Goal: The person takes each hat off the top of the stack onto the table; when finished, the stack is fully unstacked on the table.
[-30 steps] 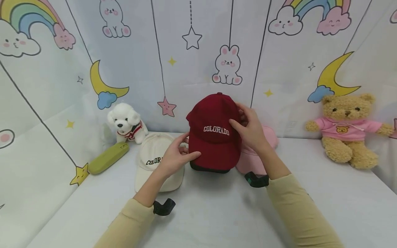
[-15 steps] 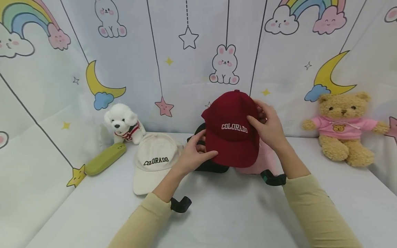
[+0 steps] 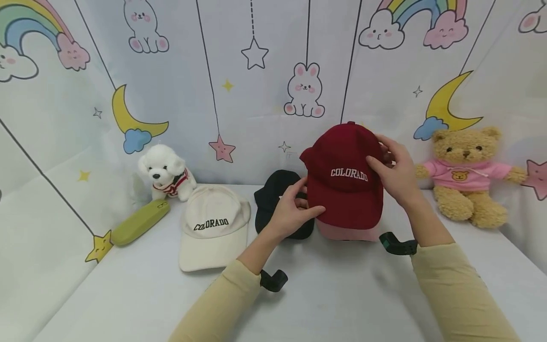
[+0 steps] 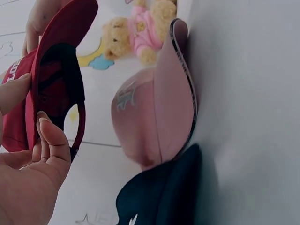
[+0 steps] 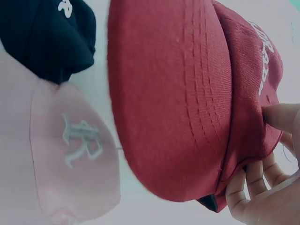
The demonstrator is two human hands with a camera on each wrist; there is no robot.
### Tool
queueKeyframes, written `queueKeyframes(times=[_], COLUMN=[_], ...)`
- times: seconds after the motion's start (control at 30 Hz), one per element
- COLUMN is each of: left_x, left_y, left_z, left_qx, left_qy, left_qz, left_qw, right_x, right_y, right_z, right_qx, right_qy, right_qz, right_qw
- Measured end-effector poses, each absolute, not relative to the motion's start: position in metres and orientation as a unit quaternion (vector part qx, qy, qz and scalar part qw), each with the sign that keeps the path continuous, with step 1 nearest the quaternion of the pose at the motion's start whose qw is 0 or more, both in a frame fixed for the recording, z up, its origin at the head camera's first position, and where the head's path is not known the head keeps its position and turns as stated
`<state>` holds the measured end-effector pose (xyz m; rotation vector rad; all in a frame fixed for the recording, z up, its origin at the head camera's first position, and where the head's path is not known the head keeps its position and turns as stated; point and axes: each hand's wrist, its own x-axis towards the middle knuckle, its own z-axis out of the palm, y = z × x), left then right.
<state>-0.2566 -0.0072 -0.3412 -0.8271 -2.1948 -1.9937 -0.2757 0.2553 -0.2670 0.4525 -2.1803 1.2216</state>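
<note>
Both hands hold a dark red baseball cap [image 3: 346, 185] lettered COLORADO, lifted off the table with its brim toward me. The left hand [image 3: 295, 209] pinches the brim's left edge, thumb on top and fingers beneath, as the left wrist view shows. At the cap's right side the right hand [image 3: 397, 168] grips the crown, thumb on the front and fingers behind. A pink cap [image 4: 154, 108] with a pale emblem stands on the table behind and below the red one, mostly hidden in the head view. Left of it sits a black cap [image 3: 278, 190], partly covered by the left hand.
A cream COLORADO cap [image 3: 218, 223] lies to the left. Beyond it are a white toy dog [image 3: 164, 168] and a green glasses case [image 3: 141, 223]. A teddy bear [image 3: 466, 175] in a pink top sits at the right against the patterned backdrop [image 3: 256, 104].
Both hands have carried the red cap to the right, from in front of the black cap to in front of the pink one. The black cap has come into sight.
</note>
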Motion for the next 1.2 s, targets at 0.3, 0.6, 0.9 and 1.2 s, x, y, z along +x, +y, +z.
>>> queueKeyframes(times=[0.3, 0.6, 0.9, 1.2], left_x=[-0.262, -0.271, -0.28, -0.27], left_y=[0.02, 0.057, 0.088, 0.116], left_z=[-0.343, -0.35, -0.354, -0.36], left_qx=[-0.272, -0.31, -0.358, -0.259], left_qy=[-0.701, -0.678, -0.664, -0.692], left_qz=[-0.659, -0.666, -0.654, -0.674], left_qw=[0.021, 0.023, 0.049, -0.014], right_x=[-0.271, -0.266, -0.261, -0.263], right_y=[0.281, 0.313, 0.337, 0.36], right_z=[-0.268, -0.275, -0.274, -0.28], right_qx=[0.13, 0.089, 0.039, 0.008], right_qy=[-0.834, -0.835, -0.837, -0.832], right_qz=[0.457, 0.464, 0.477, 0.498], right_qw=[0.281, 0.283, 0.266, 0.245])
